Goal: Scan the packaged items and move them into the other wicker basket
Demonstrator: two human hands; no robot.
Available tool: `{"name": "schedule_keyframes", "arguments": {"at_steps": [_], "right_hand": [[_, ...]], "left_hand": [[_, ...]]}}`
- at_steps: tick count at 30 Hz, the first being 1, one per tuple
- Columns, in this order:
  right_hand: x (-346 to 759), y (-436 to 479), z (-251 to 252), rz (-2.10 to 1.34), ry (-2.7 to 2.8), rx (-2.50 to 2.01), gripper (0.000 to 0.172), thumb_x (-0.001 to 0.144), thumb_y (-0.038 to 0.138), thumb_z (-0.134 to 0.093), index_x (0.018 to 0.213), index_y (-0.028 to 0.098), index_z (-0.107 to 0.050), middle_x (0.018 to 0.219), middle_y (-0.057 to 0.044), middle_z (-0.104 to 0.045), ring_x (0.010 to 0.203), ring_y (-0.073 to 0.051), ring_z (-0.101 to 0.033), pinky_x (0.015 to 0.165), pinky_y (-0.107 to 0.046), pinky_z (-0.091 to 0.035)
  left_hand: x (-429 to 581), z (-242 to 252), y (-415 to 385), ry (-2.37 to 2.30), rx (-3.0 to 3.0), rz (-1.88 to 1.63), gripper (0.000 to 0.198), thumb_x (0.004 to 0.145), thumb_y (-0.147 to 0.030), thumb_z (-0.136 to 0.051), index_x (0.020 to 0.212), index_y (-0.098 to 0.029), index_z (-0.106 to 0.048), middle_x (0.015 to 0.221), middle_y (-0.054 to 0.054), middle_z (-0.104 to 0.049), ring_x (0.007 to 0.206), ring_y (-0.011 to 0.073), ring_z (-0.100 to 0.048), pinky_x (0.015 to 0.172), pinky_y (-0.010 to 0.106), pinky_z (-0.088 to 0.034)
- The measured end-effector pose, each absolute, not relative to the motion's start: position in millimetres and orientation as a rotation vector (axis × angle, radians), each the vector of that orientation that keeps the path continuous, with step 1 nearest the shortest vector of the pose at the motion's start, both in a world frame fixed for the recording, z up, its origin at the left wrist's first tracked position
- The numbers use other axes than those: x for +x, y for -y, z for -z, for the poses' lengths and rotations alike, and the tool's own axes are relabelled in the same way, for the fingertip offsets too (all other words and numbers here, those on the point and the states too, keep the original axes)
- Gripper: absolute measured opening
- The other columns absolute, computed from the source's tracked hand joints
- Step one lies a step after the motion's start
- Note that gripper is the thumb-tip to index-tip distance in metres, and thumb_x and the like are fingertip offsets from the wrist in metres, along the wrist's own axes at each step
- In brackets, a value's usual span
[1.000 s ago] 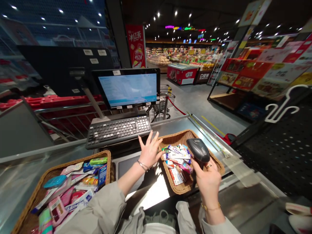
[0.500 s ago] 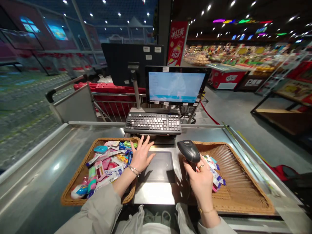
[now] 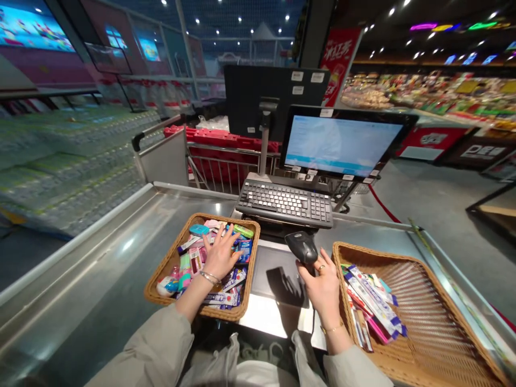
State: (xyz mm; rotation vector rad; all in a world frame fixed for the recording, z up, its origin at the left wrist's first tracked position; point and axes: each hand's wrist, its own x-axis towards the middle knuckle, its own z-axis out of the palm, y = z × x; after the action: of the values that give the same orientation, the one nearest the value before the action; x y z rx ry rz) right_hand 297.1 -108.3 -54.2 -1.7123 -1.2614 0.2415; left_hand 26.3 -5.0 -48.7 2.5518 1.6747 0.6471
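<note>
My left hand (image 3: pixel 220 256) lies with fingers spread on the small packaged goods in the left wicker basket (image 3: pixel 161 279). A bracelet is on that wrist. My right hand (image 3: pixel 322 285) grips the handle of a black barcode scanner (image 3: pixel 302 247), held over the dark scan plate (image 3: pixel 270 269) between the two baskets. The right wicker basket (image 3: pixel 427 322) holds several long packets (image 3: pixel 371 306) along its left side.
A grey keyboard (image 3: pixel 287 203) and a lit monitor (image 3: pixel 342 145) stand behind the scan plate. The steel checkout counter (image 3: pixel 100 290) runs left and right. Red shopping carts (image 3: pixel 226 156) sit beyond the counter. Store shelves fill the background.
The view has turned left. My left hand moved from near the keyboard and right basket onto the goods in the left basket. My right hand, still holding the scanner, came over the scan plate.
</note>
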Motion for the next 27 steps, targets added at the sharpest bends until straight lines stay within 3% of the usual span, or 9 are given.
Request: {"name": "schedule_keyframes", "arguments": {"at_steps": [10, 17, 27], "right_hand": [[280.3, 97.1, 60.9, -0.271, 1.337, -1.699, 0.029, 0.075, 0.044, -0.067, 0.089, 0.02, -0.075, 0.111, -0.008, -0.071, 0.132, -0.03, -0.044, 0.109, -0.052, -0.035], [277.0, 96.5, 61.7, -0.307, 1.328, -1.717, 0.031, 0.073, 0.045, -0.066, 0.088, 0.02, -0.075, 0.11, -0.009, -0.072, 0.131, -0.031, -0.044, 0.109, -0.05, -0.037], [277.8, 98.7, 59.0, -0.326, 1.289, -1.737, 0.03, 0.072, 0.045, -0.066, 0.089, 0.021, -0.076, 0.112, -0.008, -0.071, 0.132, -0.031, -0.043, 0.109, -0.05, -0.036]], "left_hand": [[16.4, 76.2, 16.2, -1.704, 2.634, -0.494, 0.05, 0.08, -0.037, -0.068, 0.127, -0.026, -0.058, 0.148, 0.016, -0.046, 0.146, 0.0396, -0.022, 0.106, 0.079, 0.004], [25.7, 90.0, 6.0, -1.6, 2.825, -0.248, 0.056, 0.075, -0.046, -0.071, 0.126, -0.027, -0.06, 0.152, 0.008, -0.043, 0.148, 0.0392, -0.012, 0.109, 0.076, 0.01], [35.7, 94.1, 1.7, -1.466, 2.912, -0.312, 0.037, 0.079, -0.027, -0.067, 0.116, -0.029, -0.066, 0.144, 0.005, -0.052, 0.145, 0.0361, -0.025, 0.11, 0.075, 0.011]]}}
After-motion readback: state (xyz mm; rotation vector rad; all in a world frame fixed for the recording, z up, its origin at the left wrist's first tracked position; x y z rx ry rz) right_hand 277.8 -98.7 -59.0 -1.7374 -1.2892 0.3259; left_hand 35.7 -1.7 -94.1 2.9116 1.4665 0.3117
